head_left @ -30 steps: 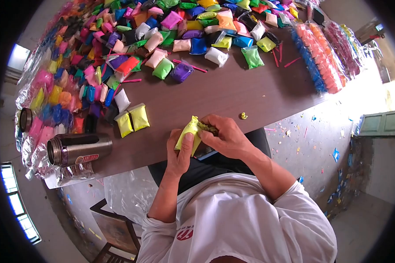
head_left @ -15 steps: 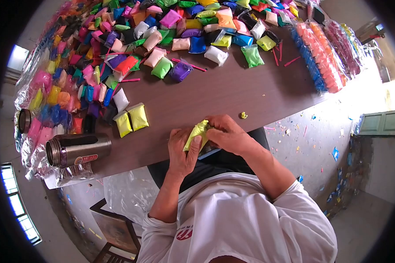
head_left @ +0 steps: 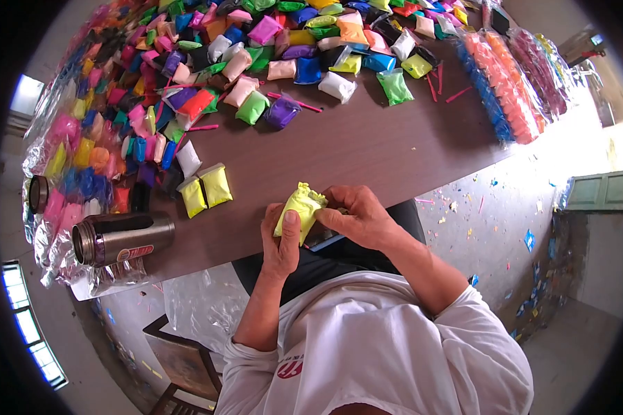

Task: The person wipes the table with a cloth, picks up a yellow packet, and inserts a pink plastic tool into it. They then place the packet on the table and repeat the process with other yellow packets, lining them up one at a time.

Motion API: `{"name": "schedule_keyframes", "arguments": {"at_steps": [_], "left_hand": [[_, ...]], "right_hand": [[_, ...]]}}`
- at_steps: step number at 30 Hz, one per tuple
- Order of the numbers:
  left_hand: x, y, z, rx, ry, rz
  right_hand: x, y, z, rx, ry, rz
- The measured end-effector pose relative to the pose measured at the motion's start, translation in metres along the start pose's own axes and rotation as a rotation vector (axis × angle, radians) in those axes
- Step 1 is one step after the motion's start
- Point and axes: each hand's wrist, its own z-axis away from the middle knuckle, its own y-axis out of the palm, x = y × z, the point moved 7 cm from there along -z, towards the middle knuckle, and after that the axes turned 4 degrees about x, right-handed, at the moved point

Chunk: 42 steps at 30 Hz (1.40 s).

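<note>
Brown wooden table (head_left: 367,149) fills the head view, its near edge under both hands; the left hand (head_left: 282,242) and right hand (head_left: 356,218) together pinch a small yellow plastic packet (head_left: 299,206). Left of the grip lie two matching yellow packets (head_left: 205,189) and a steel flask (head_left: 121,237)

Lower half of yellow packet (head_left: 299,207) covered by left hand (head_left: 281,243) and right hand (head_left: 356,220). Far packets (head_left: 187,41) cut by lens rim; floor scraps (head_left: 488,207) perhaps too small to identify.
</note>
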Motion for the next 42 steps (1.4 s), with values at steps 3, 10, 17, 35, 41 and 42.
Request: {"name": "schedule_keyframes", "arguments": {"at_steps": [3,10,17,35,41,42], "left_hand": [[0.002,0.002,0.001,-0.008,-0.001,0.002],[0.005,-0.002,0.002,0.000,-0.031,0.057],[-0.009,0.004,-0.004,-0.002,0.074,-0.058],[-0.005,0.000,-0.002,0.143,0.137,0.064],[0.003,-0.002,0.000,0.094,-0.070,0.263],[0.002,-0.002,0.000,0.104,-0.056,0.219]], "right_hand": [[0.010,-0.003,0.001,-0.048,-0.104,0.285],[0.004,-0.085,0.051,-0.582,-0.173,0.174],[0.042,-0.126,0.117,-0.823,-0.262,0.920],[0.038,-0.004,0.010,-0.161,-0.540,0.335],[0.031,-0.001,0.010,-0.190,-0.601,0.230],[0.027,-0.001,0.008,-0.184,-0.576,0.203]]}}
